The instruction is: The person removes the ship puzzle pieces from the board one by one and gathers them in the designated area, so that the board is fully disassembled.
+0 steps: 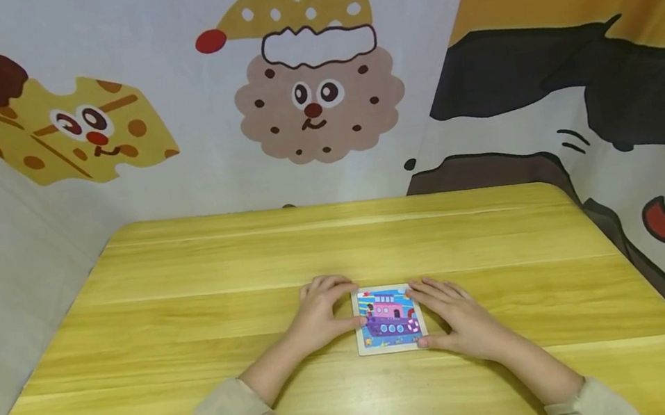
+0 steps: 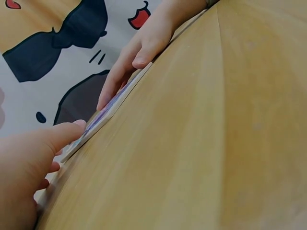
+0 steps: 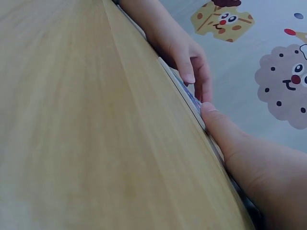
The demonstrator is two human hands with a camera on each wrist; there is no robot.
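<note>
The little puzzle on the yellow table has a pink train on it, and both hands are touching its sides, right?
Not quite. The puzzle shows a pink and purple boat with round portholes, not a train; the head view shows it. The rest holds: it lies on the yellow table, with the left hand and right hand touching its sides.
</note>
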